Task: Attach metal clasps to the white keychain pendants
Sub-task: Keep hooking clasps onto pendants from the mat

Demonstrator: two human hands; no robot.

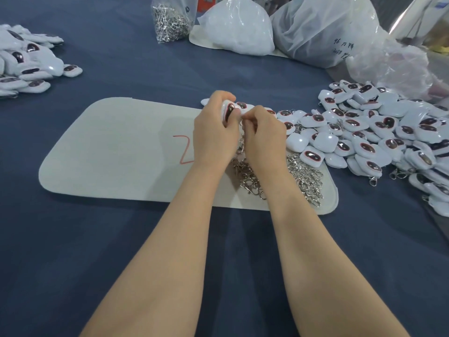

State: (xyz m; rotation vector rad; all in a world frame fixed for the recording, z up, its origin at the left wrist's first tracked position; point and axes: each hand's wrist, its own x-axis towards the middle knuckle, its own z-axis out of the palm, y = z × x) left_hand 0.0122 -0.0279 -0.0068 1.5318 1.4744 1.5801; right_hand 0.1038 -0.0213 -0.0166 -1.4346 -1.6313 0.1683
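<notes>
2 hands meet over the felt mat (109,154). The left hand (213,132) curls round 1 white pendant (228,110), and the right hand (263,135) pinches a metal clasp (241,142) at that pendant's lower edge, its chain hanging between the wrists. Directly beneath the grip lies a loose heap of clasps (303,173). Right of the grip spreads a pile of pendants (364,132). Far left of it sits a smaller pile (29,62), and beyond it a clear bag of clasps (171,19).
</notes>
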